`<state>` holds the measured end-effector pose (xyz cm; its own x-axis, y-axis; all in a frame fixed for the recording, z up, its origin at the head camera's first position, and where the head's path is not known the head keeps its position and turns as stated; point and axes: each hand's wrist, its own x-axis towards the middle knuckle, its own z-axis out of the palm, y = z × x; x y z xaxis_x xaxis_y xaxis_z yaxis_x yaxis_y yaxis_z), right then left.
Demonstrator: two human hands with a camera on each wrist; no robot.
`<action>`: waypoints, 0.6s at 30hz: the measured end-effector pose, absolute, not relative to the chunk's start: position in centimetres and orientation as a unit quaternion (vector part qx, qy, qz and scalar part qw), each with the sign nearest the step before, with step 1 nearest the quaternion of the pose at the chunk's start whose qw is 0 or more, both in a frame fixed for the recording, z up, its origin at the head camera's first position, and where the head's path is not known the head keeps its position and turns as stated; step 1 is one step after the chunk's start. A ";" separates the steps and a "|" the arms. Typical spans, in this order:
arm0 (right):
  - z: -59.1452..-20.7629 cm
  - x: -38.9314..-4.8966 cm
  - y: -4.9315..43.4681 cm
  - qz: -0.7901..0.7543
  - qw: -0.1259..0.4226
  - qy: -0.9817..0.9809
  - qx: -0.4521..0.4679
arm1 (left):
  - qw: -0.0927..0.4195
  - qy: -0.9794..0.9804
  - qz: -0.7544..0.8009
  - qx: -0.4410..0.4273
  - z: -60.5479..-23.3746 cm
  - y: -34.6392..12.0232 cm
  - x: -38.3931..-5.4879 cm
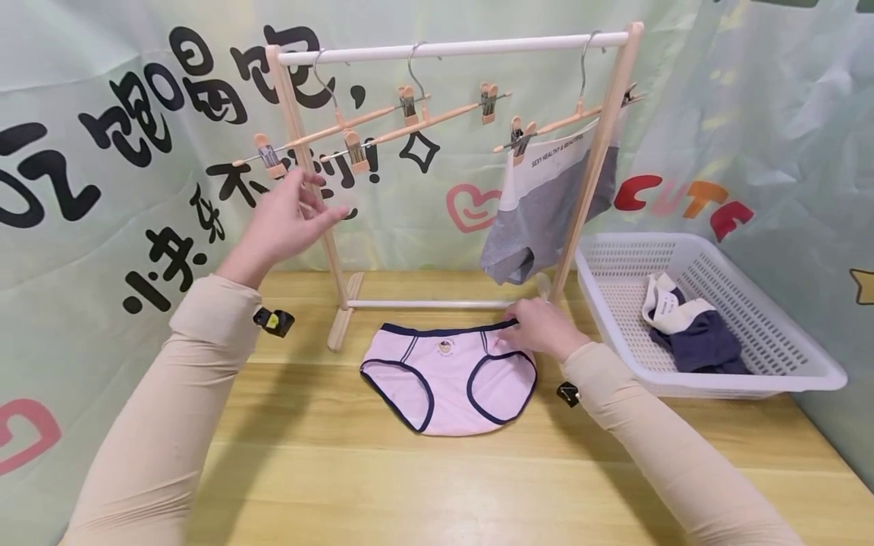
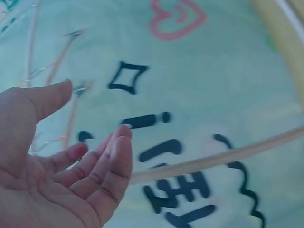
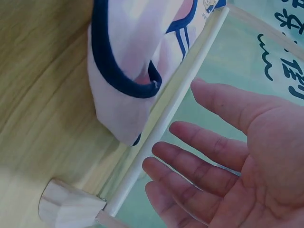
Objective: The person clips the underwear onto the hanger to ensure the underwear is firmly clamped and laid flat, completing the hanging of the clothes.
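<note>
Pale pink briefs (image 1: pixel 454 387) with navy trim and a small printed badge lie spread flat on the wooden table. Beside their upper right corner is my right hand (image 1: pixel 546 327); the right wrist view shows its fingers (image 3: pixel 192 178) loosely extended with nothing held. My left hand (image 1: pixel 283 216) is raised at the rack's left post, fingers relaxed and thumb apart, just below a clip of the leftmost clip hanger (image 1: pixel 369 119). A second bare clip hanger (image 1: pixel 451 116) hangs beside it. From the rightmost hanger (image 1: pixel 570 121), grey-and-white underwear (image 1: pixel 539 189) hangs by clips.
The hangers hang from the white top rail (image 1: pixel 464 49) of a small wooden rack, whose lower white bar (image 1: pixel 430 304) runs behind the briefs. At right stands a white plastic basket (image 1: pixel 792 341) holding a navy-and-white garment (image 1: pixel 703 337). A printed cloth backdrop (image 1: pixel 423 235) encloses the table.
</note>
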<state>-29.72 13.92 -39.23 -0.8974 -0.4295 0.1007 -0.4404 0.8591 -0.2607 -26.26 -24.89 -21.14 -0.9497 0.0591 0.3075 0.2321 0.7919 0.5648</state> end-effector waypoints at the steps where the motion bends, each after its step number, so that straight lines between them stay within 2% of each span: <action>1: -39.1 -29.7 14.0 0.141 0.014 -0.965 0.223 | 0.153 -0.933 -0.316 -0.078 -20.5 -24.7 -26.1; 6: -38.9 -29.7 14.4 0.140 0.002 -0.968 0.209 | 0.191 -0.921 -0.331 -0.081 -18.4 -23.2 -26.5; 18: -38.9 -29.6 15.6 0.156 -0.005 -0.969 0.193 | 0.222 -0.914 -0.326 -0.100 -16.6 -20.0 -28.4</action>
<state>-29.63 15.61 -38.93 -0.9253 -0.3761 0.0496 -0.3727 0.8767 -0.3041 -28.43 -20.04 -16.63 -0.8817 0.0390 0.4701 0.3275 0.7678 0.5506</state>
